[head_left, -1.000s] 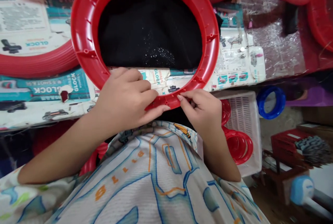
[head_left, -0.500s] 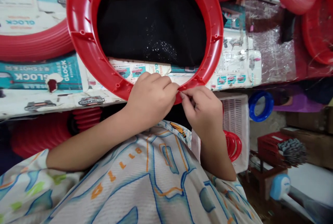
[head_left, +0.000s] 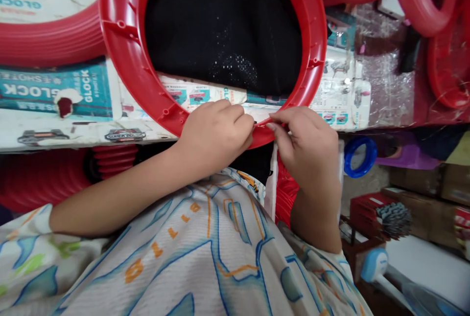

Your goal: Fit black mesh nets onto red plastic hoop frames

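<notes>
To my eye the ring (head_left: 127, 56) is smooth plastic with a high gloss, and the blue one (head_left: 371, 157) shines much the same. The hoop (head_left: 51, 42) looks duller, its plastic finely ridged. The black cloth (head_left: 223, 27) is matt, sprinkled with bright specks. I see smooth printed card (head_left: 33, 88), torn rough in one spot, and crinkled, glinting clear film (head_left: 385, 83). The shirt (head_left: 165, 277) is matt, faintly textured cloth.

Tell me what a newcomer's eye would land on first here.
First, the large red ring at upper centre, framing black cloth sprinkled with white specks. Next, the left hand and right hand, close together at the ring's lower edge. Then the bright blue ring, standing out to the right beyond the right hand.
</notes>
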Tool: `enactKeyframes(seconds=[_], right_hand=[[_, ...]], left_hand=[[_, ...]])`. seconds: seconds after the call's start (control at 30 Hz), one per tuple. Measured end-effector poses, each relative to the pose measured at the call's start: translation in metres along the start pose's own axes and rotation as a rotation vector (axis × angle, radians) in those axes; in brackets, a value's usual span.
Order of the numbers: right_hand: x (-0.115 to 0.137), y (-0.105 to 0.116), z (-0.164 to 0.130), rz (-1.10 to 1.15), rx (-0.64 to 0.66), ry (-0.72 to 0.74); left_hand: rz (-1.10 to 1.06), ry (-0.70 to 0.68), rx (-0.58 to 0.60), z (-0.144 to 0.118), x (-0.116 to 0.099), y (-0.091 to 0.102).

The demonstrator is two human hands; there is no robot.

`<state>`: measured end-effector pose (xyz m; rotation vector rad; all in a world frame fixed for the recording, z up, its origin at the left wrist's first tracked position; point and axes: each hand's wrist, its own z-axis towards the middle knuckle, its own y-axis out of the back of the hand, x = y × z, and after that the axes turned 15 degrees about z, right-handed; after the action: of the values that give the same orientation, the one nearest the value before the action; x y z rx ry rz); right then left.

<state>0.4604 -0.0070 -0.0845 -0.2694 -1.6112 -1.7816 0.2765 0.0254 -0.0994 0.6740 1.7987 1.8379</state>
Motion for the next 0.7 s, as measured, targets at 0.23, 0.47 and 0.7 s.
enactKeyframes(seconds=[0.23,0.47,0.7], right_hand=[[-0.005,-0.014,-0.004,0.011,-0.156,0.054],[0.007,-0.021,-0.011,0.074,-0.238,-0.198],[0.003,-0.008,-0.013,0.012,-0.142,-0.074]], left_hand=[[-0.028,0.035,0.101,0.004,0.001,0.004],[-0.056,0.111,0.117,0.008,-0.001,0.008],[0.013,0.099,0.089,0.006,0.004,0.006]])
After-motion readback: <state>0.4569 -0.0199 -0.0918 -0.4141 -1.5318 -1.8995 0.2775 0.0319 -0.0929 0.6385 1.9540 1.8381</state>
